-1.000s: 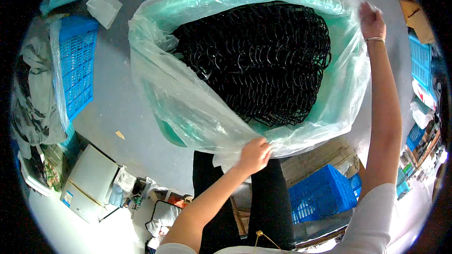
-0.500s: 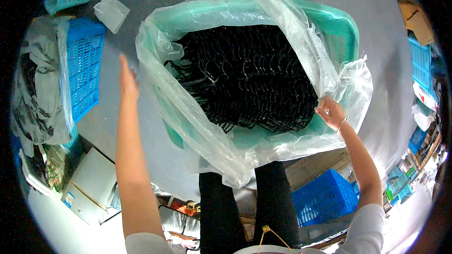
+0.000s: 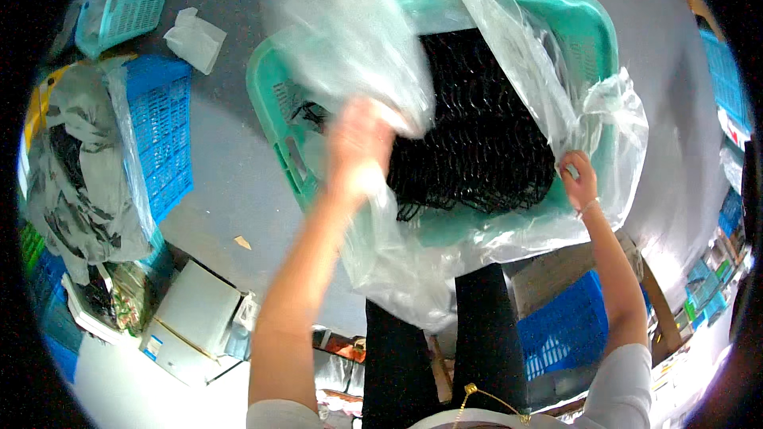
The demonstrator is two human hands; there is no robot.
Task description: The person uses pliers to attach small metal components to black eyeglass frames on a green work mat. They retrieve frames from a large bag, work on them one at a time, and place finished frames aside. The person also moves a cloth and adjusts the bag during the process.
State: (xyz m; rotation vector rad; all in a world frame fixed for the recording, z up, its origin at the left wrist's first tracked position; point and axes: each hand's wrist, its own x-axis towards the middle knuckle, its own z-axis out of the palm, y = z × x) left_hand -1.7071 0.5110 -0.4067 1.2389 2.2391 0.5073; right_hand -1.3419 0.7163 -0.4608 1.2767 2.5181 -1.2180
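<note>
No lettering or numbers can be read. A small blue-and-white label point(image 3: 152, 347) sits on the pale box point(image 3: 195, 310) at lower left, too small to make out. Any print on the white-and-red package point(image 3: 734, 130) at the right edge is likewise illegible.

Can pass along the grey floor point(image 3: 221, 163) between the blue crate point(image 3: 163, 131) on the left and the green basket point(image 3: 600, 20), or down from above onto the black mesh pile point(image 3: 477, 127) between the left hand point(image 3: 362, 144) and the right hand point(image 3: 579, 179). Meets the raised translucent plastic bag point(image 3: 342, 36) across the basket's far-left part and its bunched folds over the right rim. Runs into draped plastic and the person's legs point(image 3: 401, 345) on the near side.
</note>
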